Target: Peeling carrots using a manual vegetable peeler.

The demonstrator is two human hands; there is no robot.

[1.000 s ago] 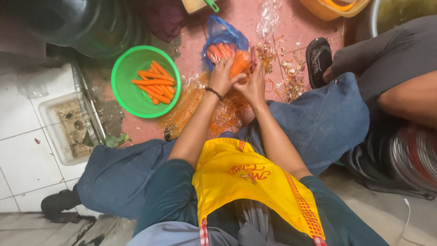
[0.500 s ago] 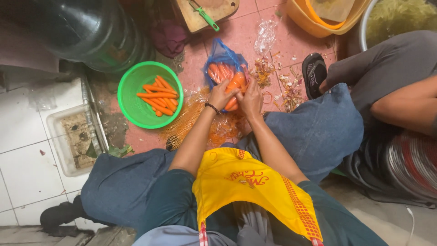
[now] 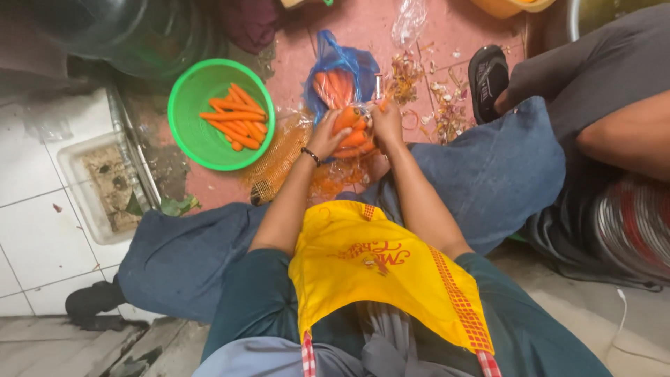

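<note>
1. While I look down from the head cam, my left hand (image 3: pixel 326 138) has its fingers closed on a carrot (image 3: pixel 347 124), held over the pink floor, just in front of the blue bag (image 3: pixel 340 66) w/ more carrots.
2. My right hand (image 3: pixel 386 123) grips a small peeler (image 3: pixel 378 87) and touches the same carrot.
3. Green bowl (image 3: pixel 192 132) w/ peeled carrots sits to the left, apart.
4. Orange peels (image 3: pixel 279 162) lie under both hands.

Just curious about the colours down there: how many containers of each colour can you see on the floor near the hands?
Green bowl holding peeled carrots: 1
Blue plastic bag holding carrots: 1
Yellow-orange tub, cut off by the top edge: 1
Total: 3
</note>
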